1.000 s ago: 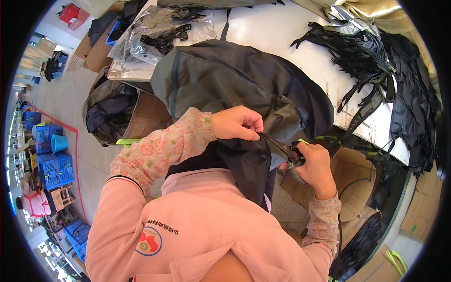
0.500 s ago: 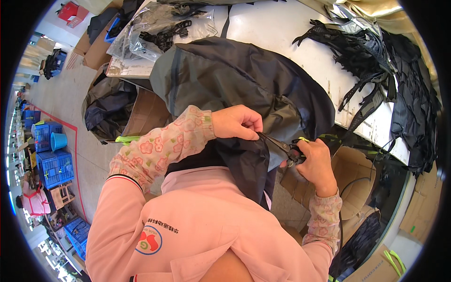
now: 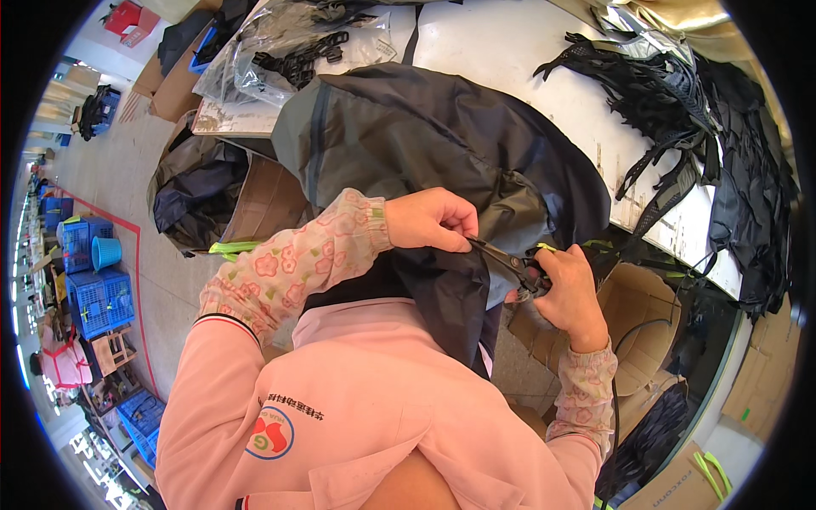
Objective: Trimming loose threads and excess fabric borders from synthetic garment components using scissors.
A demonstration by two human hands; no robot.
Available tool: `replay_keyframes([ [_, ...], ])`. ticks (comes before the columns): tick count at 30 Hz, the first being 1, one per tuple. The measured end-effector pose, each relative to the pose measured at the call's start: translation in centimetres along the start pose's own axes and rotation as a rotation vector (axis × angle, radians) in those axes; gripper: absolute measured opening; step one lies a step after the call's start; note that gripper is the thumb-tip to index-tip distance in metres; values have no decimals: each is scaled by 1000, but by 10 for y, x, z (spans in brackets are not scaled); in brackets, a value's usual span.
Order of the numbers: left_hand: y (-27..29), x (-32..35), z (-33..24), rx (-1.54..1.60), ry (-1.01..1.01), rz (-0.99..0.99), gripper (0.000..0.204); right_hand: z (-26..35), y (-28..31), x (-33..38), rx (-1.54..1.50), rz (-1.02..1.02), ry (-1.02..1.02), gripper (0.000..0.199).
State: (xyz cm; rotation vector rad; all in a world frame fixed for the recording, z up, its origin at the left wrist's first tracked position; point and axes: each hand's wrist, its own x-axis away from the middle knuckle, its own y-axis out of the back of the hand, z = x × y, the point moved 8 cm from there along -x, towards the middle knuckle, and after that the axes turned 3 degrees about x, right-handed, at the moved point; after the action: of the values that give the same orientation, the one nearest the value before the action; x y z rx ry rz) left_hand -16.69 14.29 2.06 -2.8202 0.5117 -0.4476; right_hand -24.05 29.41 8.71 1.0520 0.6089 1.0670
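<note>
A large piece of dark grey-green coated fabric point(image 3: 408, 144) hangs off the near side of the white table and drapes over my lap. My left hand point(image 3: 432, 219) pinches an edge of this fabric between thumb and fingers. Scissors point(image 3: 510, 262) are in my right hand point(image 3: 568, 293), its fingers closed round the handles. Their blades point left, to the pinched edge beside my left fingertips. Whether the blades are cutting cannot be made out. A bit of yellow-green cord or strip shows by the scissor handles.
On the white table point(image 3: 501, 42) lie a clear bag with black buckles point(image 3: 297, 68) and a heap of black mesh straps point(image 3: 646, 102). Cardboard boxes stand below at right point(image 3: 642, 323) and left point(image 3: 270, 200). Blue crates point(image 3: 100, 302) stand farther left.
Almost nothing differs. Both hands and the scissors stay at the fabric edge, with only a slight shift.
</note>
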Motion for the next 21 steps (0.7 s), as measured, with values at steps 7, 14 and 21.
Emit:
replay_keyframes([
  [7, -1, 0, 0, -1, -2, 10, 7, -11, -5, 8, 23, -71, 44, 24],
  [14, 11, 25, -11, -1, 23, -55, 9, -15, 5, 5, -60, -134, -20, 44],
  [21, 138, 267, -85, -50, -46, -722, 10, -74, 20, 18, -639, -521, -197, 46],
])
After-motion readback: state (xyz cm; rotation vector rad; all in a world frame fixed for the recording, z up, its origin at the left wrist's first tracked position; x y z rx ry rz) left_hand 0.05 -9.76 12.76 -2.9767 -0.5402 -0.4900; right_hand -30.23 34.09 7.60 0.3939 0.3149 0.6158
